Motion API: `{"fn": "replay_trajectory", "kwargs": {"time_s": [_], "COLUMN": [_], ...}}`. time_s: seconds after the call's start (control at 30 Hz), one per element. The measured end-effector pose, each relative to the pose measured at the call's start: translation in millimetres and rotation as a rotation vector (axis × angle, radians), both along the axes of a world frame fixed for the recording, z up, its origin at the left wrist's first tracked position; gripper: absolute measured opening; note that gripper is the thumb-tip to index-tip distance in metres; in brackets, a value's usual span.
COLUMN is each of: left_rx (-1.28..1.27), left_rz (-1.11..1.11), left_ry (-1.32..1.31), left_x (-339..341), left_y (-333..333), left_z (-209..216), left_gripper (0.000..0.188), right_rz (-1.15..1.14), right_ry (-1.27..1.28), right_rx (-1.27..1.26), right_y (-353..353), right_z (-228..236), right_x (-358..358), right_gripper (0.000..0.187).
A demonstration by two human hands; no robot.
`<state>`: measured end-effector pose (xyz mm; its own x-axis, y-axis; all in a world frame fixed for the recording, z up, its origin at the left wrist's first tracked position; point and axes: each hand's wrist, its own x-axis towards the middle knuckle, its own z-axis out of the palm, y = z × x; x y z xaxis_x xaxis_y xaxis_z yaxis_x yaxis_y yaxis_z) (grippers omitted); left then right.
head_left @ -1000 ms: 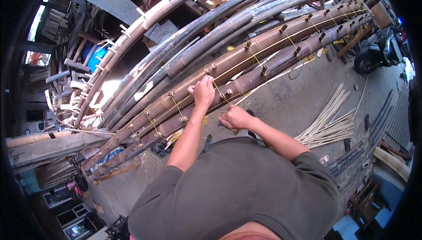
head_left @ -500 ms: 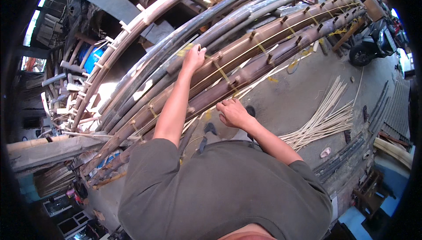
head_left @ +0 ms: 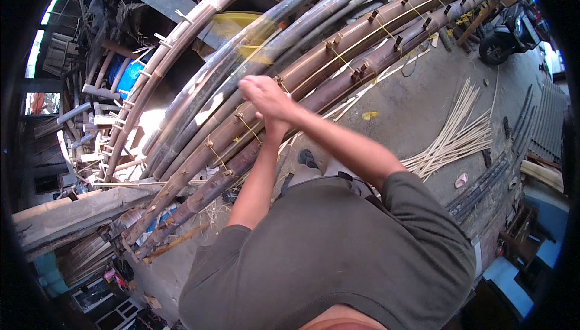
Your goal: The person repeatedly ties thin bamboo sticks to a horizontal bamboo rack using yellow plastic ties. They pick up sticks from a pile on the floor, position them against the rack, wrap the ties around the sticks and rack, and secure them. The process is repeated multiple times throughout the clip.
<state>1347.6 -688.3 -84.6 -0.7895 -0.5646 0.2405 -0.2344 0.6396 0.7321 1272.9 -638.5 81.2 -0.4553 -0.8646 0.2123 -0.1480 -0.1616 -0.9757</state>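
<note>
My right hand [head_left: 261,93] reaches across my left, its fingers closed; what they hold is hidden. Beneath its wrist is my left hand [head_left: 276,126], with its fingers mostly covered. Both are over a long brown bamboo pole [head_left: 302,81] set with short dark pegs [head_left: 333,42]. Yellow twine [head_left: 248,123] is tied across it to a second, darker bamboo pole [head_left: 326,93] on the near side. Just beyond my hands a yellow streak [head_left: 257,54], smeared by motion, hangs over the grey poles; whether it joins either hand I cannot tell.
Several grey poles [head_left: 314,22] lie behind the pegged ones. A curved pole rack with pegs [head_left: 158,67] stands at left. Thin pale sticks [head_left: 450,139] are heaped on the floor at right, near a motorbike [head_left: 504,43]. A yellow scrap [head_left: 369,115] lies on the floor.
My right hand has moved up and left from beside the near pole, across my left hand. The left has come down nearer to me. The yellow blur has grown larger beyond the hands.
</note>
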Motion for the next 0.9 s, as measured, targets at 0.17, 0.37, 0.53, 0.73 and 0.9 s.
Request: {"fn": "replay_trajectory", "kwargs": {"time_s": [0.17,0.37,0.53,0.73,0.9], "left_rx": [0.076,0.028,-0.021,0.319,0.022], "left_rz": [0.125,0.157,0.143,0.019,-0.021], "left_ry": [-0.355,-0.356,-0.24,0.092,-0.217], "left_x": [-22,-11,-19,-99,-111], "left_y": [32,23,25,-53,-98], "left_z": [89,78,90,133,24], "left_gripper": [0.032,0.03,0.03,0.03,0.025], "right_rz": [-0.281,0.467,0.403,0.376,0.259], "right_ry": [1.006,0.15,0.546,0.16,0.431], "right_rx": [0.74,0.004,0.489,0.438,0.566], "right_y": [-7,87,138,140,139], "right_z": [-74,34,-94,-51,-45], "right_x": [-90,-50,4,-9,-13], "right_gripper": [0.064,0.037,0.023,0.042,0.031]}}
